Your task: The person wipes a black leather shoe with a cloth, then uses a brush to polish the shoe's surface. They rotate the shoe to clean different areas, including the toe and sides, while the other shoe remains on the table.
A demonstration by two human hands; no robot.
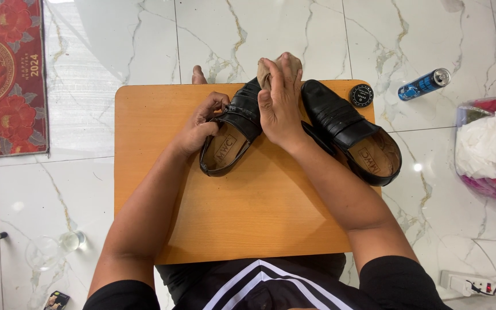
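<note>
Steadying a black slip-on shoe (233, 129) on a small orange wooden table (248, 212), the person's left hand (199, 123) pinches the shoe's side edge at the opening, fingers curled closed on the leather so the shoe cannot slide. The right hand (279, 97) lies flat over the toe end, pressing a tan cloth (271, 68) against it; fingers are mostly extended, closed down on the cloth rather than gripping the shoe. The shoe lies near the table's far edge, toe pointing away, its tan insole facing up. Its leather looks dark and slightly glossy, with a band across the top. A matching second shoe (351, 138) lies just beside it to the right. A small round black tin (361, 95) rests at the far right corner. A blue can (424, 84) lies on the marble floor (116, 46).
</note>
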